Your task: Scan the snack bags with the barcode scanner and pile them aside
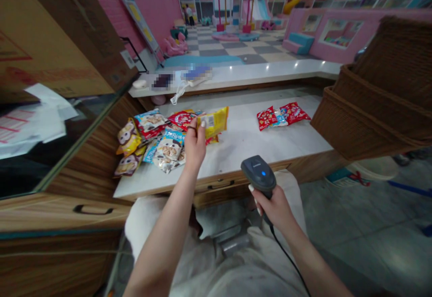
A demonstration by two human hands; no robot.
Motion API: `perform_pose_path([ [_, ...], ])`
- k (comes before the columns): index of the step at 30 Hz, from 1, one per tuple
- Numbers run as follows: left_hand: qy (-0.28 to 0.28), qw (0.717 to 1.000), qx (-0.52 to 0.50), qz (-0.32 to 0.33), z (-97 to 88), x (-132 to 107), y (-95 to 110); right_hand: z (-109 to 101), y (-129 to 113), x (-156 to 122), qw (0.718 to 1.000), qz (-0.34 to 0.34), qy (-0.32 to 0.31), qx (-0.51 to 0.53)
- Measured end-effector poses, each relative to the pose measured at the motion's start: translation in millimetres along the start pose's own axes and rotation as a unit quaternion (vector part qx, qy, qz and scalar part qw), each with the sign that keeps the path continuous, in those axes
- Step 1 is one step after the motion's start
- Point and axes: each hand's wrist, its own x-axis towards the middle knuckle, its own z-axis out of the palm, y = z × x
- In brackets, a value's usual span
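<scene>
My left hand point(195, 146) pinches a yellow snack bag point(216, 123), lifted a little over the white counter point(236, 150), with a barcode-like patch facing up. Under and beside it lies a pile of snack bags, among them a white and blue bag point(168, 148), a red bag point(182, 119) and a yellow bag with a cartoon face point(129, 138). Over my lap, my right hand point(275, 204) is wrapped round the handle of a dark barcode scanner point(259, 173). A blue light shows on the scanner's top, and its cable trails down. Red and blue bags point(283, 115) lie farther right.
Stacked wicker baskets point(374, 94) stand at the right edge of the counter. A cardboard box point(64, 31) and loose papers point(37, 117) are on the left. A raised ledge point(236, 76) runs behind, bearing a white cable point(178, 94). Below the counter is a drawer handle point(221, 184).
</scene>
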Motion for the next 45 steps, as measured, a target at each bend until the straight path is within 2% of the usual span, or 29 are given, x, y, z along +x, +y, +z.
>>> perform_pose_path([
  [3,0.006,0.978,0.191,0.081,-35.6,26,-8,0,3,1,1.0,-0.003,0.002,-0.005],
  [6,-0.062,0.928,0.363,0.056,-53.7,34,-23,1,5,2,1.0,-0.011,0.004,-0.005],
  [9,-0.137,0.875,0.465,0.008,-55.4,32,-32,1,4,2,1.0,-0.013,0.002,0.0],
  [11,-0.158,0.857,0.49,-0.004,-52.6,30,-31,1,4,2,1.0,-0.013,0.001,0.002],
  [13,-0.147,0.857,0.493,-0.009,-48.6,30,-24,-1,4,2,1.0,-0.012,-0.002,0.002],
  [16,-0.11,0.877,0.467,0.013,-37.3,32,-14,-4,6,3,1.0,-0.008,-0.001,0.002],
  [18,-0.099,0.898,0.425,0.051,-21.9,30,-11,-7,8,4,1.0,-0.004,0.002,0.003],
  [20,-0.111,0.922,0.358,0.096,2.7,25,-12,-10,9,5,1.0,-0.004,0.004,0.006],
  [24,-0.186,0.947,0.212,0.153,75.6,6,-21,-20,12,6,1.0,0.003,0.017,0.015],
  [27,-0.257,0.943,0.158,0.14,138.5,-6,-28,-30,19,8,0.999,0.016,0.035,0.023],
  [30,-0.295,0.939,0.145,0.105,196.3,-5,-33,-40,32,11,0.998,0.028,0.048,0.032],
  [33,-0.3,0.939,0.149,0.072,242.1,5,-35,-49,45,14,0.997,0.021,0.068,0.032],
  [35,-0.307,0.938,0.153,0.057,263.7,13,-36,-54,50,15,0.996,0.025,0.077,0.031],
  [38,-0.319,0.938,0.133,0.036,279.6,21,-38,-59,50,16,0.996,0.035,0.083,0.025],
  [40,-0.315,0.944,0.1,0.019,278.3,22,-39,-61,47,16,0.996,0.037,0.084,0.021],
  [42,-0.303,0.952,0.053,0.005,267.6,21,-39,-61,42,15,0.995,0.043,0.082,0.021],
  [45,-0.282,0.958,-0.054,-0.027,238.0,12,-40,-57,34,13,0.996,0.048,0.078,0.024],
])
